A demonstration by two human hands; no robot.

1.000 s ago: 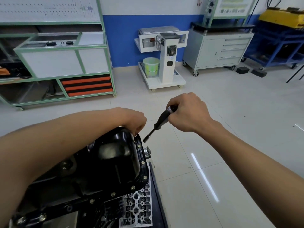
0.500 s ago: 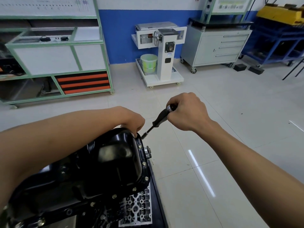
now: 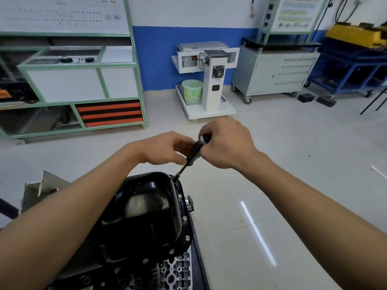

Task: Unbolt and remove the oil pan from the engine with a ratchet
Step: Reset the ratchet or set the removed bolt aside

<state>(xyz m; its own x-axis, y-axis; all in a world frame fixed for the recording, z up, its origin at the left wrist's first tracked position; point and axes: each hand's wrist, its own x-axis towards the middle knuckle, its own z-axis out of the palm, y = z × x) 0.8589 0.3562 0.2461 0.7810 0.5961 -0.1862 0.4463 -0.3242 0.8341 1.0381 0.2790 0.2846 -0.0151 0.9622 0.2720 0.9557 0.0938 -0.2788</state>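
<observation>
A second ago the left hand (image 3: 167,148) was down at the far corner of the oil pan (image 3: 150,206), fingers curled at the rim beside the tip of the ratchet (image 3: 194,152). It has since lifted off the pan and joined the right hand (image 3: 226,143) up at 12 o'clock above it. The left fingers and thumb are now curled onto the middle of the black handle. The right hand's fingers are wrapped round the chrome top end, as they were before. The tool has swung with them: its thin shaft now runs down toward 7 o'clock, and the tip meets the pan's rim at about 1 o'clock of the pan, where earlier it hung just off that corner. The contact itself is too small to see clearly, but this looks like the socket now seated on a corner bolt, with the left hand freed from guiding it to help steady or spin the handle. The pan sits low in the centre of the view on the engine (image 3: 173,273). A row of bolts (image 3: 184,218) is still in place along its edge from 3 to 5 o'clock. By that, the unbolting has a long way to go and lifting the pan is not yet possible.
</observation>
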